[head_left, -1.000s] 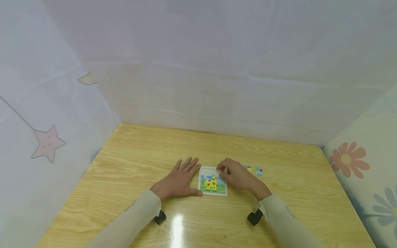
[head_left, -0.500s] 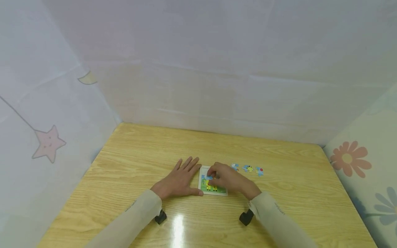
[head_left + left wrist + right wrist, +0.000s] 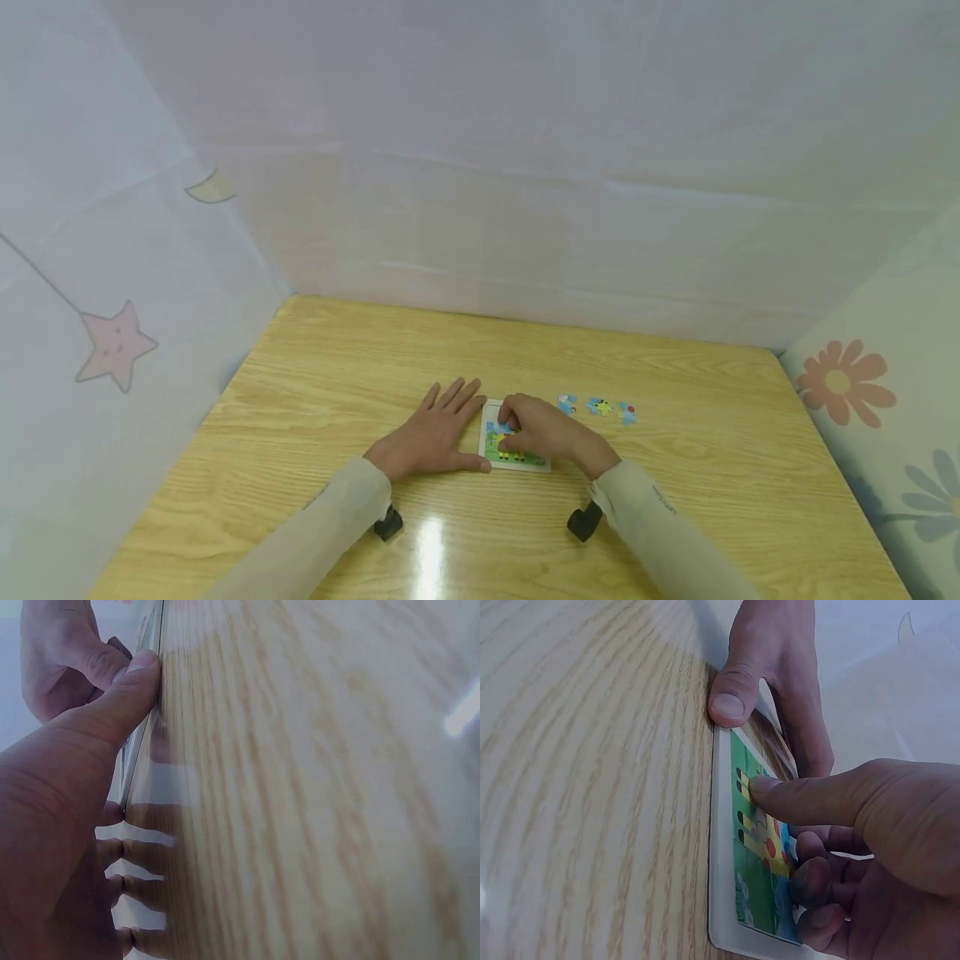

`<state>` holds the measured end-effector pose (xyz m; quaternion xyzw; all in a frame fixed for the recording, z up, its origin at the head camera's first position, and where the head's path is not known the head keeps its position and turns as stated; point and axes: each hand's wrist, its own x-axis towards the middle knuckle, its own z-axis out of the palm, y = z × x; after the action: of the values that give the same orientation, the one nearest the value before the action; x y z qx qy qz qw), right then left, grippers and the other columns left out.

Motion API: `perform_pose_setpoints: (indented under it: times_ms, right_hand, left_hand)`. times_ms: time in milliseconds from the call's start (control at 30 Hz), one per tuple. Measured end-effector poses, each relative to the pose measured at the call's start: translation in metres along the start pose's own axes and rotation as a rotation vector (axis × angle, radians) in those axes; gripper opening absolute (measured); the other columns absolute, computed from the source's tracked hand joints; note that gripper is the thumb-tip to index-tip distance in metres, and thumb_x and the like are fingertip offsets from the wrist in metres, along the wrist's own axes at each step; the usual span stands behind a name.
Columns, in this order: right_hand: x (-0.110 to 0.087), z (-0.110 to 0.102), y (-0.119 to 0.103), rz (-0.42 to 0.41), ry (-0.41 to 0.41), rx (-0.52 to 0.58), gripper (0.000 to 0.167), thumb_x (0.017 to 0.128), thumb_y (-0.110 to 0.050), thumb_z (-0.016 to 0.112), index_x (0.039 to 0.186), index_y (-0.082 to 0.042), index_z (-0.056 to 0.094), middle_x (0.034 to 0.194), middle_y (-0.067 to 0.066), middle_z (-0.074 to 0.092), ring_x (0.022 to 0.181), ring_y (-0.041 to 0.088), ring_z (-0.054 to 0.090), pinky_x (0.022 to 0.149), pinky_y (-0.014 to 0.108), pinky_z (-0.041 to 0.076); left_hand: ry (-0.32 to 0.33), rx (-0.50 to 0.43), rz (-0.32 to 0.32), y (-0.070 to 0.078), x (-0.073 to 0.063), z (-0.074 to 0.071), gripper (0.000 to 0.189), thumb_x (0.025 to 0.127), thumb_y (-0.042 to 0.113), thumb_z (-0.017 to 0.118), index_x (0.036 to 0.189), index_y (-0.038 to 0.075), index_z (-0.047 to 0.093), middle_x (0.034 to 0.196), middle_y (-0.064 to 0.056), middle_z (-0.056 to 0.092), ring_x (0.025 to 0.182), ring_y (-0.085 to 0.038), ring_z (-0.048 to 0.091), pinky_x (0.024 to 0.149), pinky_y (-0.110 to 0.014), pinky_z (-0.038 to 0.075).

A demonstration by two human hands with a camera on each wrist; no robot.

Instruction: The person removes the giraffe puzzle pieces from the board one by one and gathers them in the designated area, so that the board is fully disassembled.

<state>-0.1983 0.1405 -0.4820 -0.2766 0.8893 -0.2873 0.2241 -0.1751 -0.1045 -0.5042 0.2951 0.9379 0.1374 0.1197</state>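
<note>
Left hand (image 3: 431,438) spread flat, thumb touching one puzzle tray (image 3: 721,840). Right hand (image 3: 543,427) curled over it, grip unclear. Three loose pieces (image 3: 602,407).

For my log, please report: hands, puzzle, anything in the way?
Left hand spread, thumb at edge of unfinished giraffe puzzle. Right hand over it, grip unclear. Three puzzle pieces right of it, not blocking.

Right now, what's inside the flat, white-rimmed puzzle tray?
In the tray: printed picture of a red-spotted yellow animal on green, some blue. The person's bare right hand hides part; what's beneath can't be seen.
</note>
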Motion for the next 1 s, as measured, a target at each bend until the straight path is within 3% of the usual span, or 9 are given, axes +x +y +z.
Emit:
perform_pose_setpoints:
  times_ms: [300,600,833,1000]
  right_hand:
    - [-0.002,0.002,-0.001,0.004,0.023,0.031,0.032,0.096,-0.019,0.082,0.118,-0.01,0.061,0.112,0.002,0.061,0.095,0.015,0.056,0.084,0.031,0.052]
    - [-0.003,0.007,0.0,-0.021,0.029,0.054,0.033,0.098,-0.017,0.08,0.122,-0.013,0.058,0.109,0.0,0.065,0.092,0.013,0.058,0.082,0.029,0.053]
    - [-0.004,0.01,-0.003,-0.077,0.038,-0.003,0.011,0.1,-0.012,0.075,0.109,-0.014,0.069,0.097,-0.005,0.066,0.086,0.01,0.057,0.077,0.025,0.05]
    - [-0.006,0.011,-0.002,-0.112,0.061,-0.037,0.013,0.105,-0.014,0.069,0.116,-0.01,0.073,0.104,-0.002,0.069,0.087,0.008,0.056,0.079,0.025,0.051]
  left_hand:
    - [0.002,-0.009,0.001,0.0,0.0,0.0,0.109,0.091,0.081,0.061,0.169,0.012,0.029,0.182,-0.01,0.011,0.169,-0.038,0.009,0.135,-0.067,0.011]
    - [-0.002,-0.021,0.0,0.002,-0.001,-0.001,0.11,0.091,0.081,0.061,0.17,0.012,0.028,0.182,-0.012,0.012,0.169,-0.038,0.009,0.135,-0.066,0.011]
    - [0.006,-0.01,0.007,0.002,0.0,-0.001,0.11,0.091,0.081,0.062,0.169,0.012,0.028,0.182,-0.012,0.013,0.169,-0.039,0.01,0.134,-0.067,0.012]
    - [0.003,-0.013,0.007,0.001,0.0,-0.001,0.11,0.091,0.08,0.062,0.17,0.011,0.028,0.182,-0.012,0.012,0.169,-0.039,0.01,0.134,-0.067,0.012]
